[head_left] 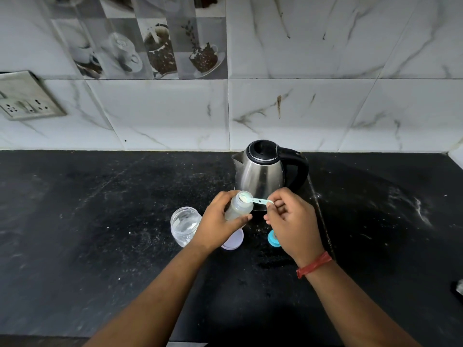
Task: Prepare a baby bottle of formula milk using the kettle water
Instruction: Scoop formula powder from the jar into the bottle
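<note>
My left hand [217, 222] grips a clear baby bottle [239, 206], open at the top and tilted toward the right. My right hand [290, 221] pinches the handle of a pale blue scoop [255, 200]. The scoop's bowl holds white powder and sits right over the bottle's mouth. Just behind both hands stands a steel kettle [263, 171] with a black lid and handle. A blue bottle ring [273, 237] lies on the black counter [112, 234], partly hidden under my right hand.
A clear jar [184, 227] stands open to the left of my left hand. A pale lid [234, 240] lies below the bottle. A wall socket plate [27, 96] is at the far left on the marble-tiled wall.
</note>
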### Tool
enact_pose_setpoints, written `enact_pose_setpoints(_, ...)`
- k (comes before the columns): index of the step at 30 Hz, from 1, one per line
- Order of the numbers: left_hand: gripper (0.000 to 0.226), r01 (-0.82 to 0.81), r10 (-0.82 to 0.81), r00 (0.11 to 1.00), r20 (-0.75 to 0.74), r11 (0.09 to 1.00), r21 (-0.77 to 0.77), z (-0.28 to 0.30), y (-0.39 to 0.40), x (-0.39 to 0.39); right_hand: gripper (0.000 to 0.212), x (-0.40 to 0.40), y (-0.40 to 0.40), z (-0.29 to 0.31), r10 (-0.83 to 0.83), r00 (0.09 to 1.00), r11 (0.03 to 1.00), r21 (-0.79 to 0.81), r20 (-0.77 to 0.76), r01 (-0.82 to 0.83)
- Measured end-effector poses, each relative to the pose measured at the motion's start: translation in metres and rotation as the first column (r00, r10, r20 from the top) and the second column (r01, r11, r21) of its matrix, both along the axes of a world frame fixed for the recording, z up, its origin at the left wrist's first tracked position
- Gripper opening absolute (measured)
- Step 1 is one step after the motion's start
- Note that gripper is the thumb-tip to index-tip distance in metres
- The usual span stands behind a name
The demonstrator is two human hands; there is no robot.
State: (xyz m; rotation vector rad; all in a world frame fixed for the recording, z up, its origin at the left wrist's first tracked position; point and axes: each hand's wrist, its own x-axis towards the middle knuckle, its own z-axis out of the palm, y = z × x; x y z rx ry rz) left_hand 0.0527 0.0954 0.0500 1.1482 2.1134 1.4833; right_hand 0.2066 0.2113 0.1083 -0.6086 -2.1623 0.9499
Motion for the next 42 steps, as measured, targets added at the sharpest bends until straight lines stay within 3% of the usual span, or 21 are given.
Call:
enact_pose_setpoints(3, 0.054, -0.003, 0.003, 1.0, 0.013, 1.0, 0.008, 0.001, -0.001, -0.002, 0.008, 0.0, -0.001, -0.001, 0.041, 0.998, 0.977, 0.209, 0.043, -0.049)
enact_pose_setpoints(7, 0.055, -0.003, 0.003, 1.0, 0.023, 1.0, 0.016, 0.0, -0.002, -0.004, 0.01, 0.0, -0.003, 0.0, 0.03, 0.998, 0.941, 0.336, 0.059, -0.049)
enact_pose_setpoints(19, 0.053, 0.024, -0.025, 0.999, 0.039, 0.999, 0.031, -0.002, 0.002, -0.004, 0.015, 0.002, 0.004, 0.002, 0.081, 0.994, 0.926, 0.363, 0.069, -0.1)
enact_pose_setpoints(23, 0.053, 0.037, -0.041, 0.995, 0.095, 0.998, 0.043, -0.007, 0.005, -0.001, 0.012, 0.006, 0.009, 0.007, 0.029, 0.999, 0.972, 0.235, -0.028, -0.021)
enact_pose_setpoints(26, 0.052, 0.045, -0.045, 0.992, 0.119, 0.999, 0.003, -0.015, 0.006, 0.001, 0.016, 0.009, 0.009, 0.009, -0.097, 0.986, 0.99, -0.113, -0.138, 0.082)
enact_pose_setpoints(29, 0.051, 0.062, -0.051, 0.987, 0.152, 0.996, -0.066, -0.025, 0.009, 0.005, 0.012, 0.014, 0.014, 0.005, -0.241, 0.953, 0.87, -0.475, -0.184, 0.128)
enact_pose_setpoints(31, 0.047, 0.078, -0.058, 0.985, 0.165, 0.99, -0.119, -0.029, 0.011, 0.01, 0.006, 0.019, 0.019, -0.001, -0.311, 0.933, 0.787, -0.6, -0.179, 0.147)
enact_pose_setpoints(35, 0.045, 0.117, -0.079, 0.981, 0.178, 0.969, -0.217, -0.041, 0.016, 0.021, 0.004, 0.031, 0.024, -0.013, -0.376, 0.916, 0.702, -0.687, -0.136, 0.186)
enact_pose_setpoints(42, 0.047, 0.145, -0.106, 0.985, 0.139, 0.938, -0.314, -0.059, 0.027, 0.032, 0.005, 0.047, 0.032, -0.025, -0.412, 0.903, 0.671, -0.711, -0.125, 0.208)
